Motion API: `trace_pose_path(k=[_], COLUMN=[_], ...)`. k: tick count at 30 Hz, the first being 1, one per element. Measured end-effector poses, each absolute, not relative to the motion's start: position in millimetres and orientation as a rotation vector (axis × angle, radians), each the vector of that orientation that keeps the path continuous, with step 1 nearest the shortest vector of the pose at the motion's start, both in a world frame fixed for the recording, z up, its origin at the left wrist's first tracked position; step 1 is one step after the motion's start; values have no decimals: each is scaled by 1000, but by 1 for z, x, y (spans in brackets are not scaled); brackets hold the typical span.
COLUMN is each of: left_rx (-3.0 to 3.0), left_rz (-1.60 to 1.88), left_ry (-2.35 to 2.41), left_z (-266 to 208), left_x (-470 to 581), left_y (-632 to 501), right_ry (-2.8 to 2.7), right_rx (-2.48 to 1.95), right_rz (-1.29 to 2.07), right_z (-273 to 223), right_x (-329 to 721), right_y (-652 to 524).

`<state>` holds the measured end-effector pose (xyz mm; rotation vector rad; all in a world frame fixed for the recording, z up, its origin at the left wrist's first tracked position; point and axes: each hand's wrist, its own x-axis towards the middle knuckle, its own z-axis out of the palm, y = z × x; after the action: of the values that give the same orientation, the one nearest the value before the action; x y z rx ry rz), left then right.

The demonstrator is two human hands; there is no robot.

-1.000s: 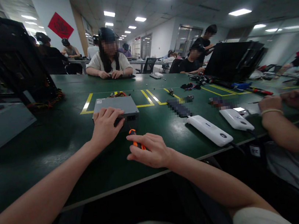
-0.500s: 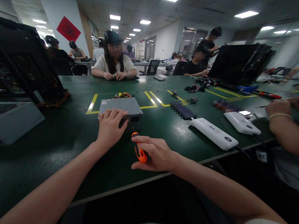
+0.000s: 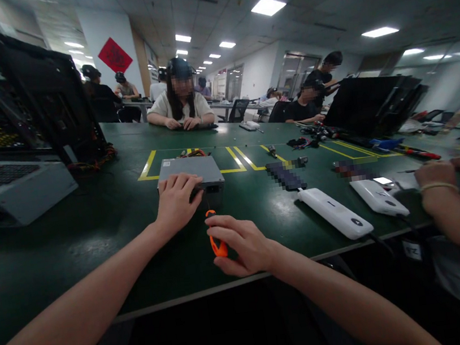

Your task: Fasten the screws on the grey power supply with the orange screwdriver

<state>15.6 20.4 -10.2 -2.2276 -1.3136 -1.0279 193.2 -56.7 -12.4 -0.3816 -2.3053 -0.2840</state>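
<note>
A grey computer power supply (image 3: 195, 170) lies on the green table in front of me, its near side with the power socket facing me. My left hand (image 3: 178, 202) grips its near left part, fingers over the top and thumb against the near side. In my right hand (image 3: 242, 242) is an orange and black screwdriver (image 3: 218, 247), held at the handle between the fingers and thumb. Its thin shaft points away from me to the near side of the power supply. Whether the tip sits in a screw, I cannot make out.
At left stand an open black computer case (image 3: 23, 104) and another power supply (image 3: 14, 191). White power banks (image 3: 334, 212) lie at right, near a co-worker's arm (image 3: 442, 194). A person (image 3: 179, 102) sits opposite. A black case (image 3: 374, 103) stands far right.
The whole view has shifted slightly, so things sit lower and further right. My right thumb has come in closer to the screwdriver handle. My left hand stays on the power supply.
</note>
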Motion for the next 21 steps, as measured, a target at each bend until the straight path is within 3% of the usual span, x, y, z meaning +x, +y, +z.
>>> trace_pose_path(k=[4, 11, 17, 21], left_rx=[-2219, -2220, -2212, -2206], left_rz=[-1025, -1010, -1021, -1016], left_ry=[-1317, -1322, -1319, -1318], left_z=[-10, -10, -10, -10], left_x=[16, 15, 16, 16], left_y=[20, 21, 21, 20], right_ry=[-2326, -2239, -2282, -2223], right_rx=[-381, -342, -420, -382], right_rz=[-382, -181, -441, -375], right_z=[-9, -15, -8, -11], right_x=[191, 192, 192, 191], right_y=[-58, -56, -59, -57])
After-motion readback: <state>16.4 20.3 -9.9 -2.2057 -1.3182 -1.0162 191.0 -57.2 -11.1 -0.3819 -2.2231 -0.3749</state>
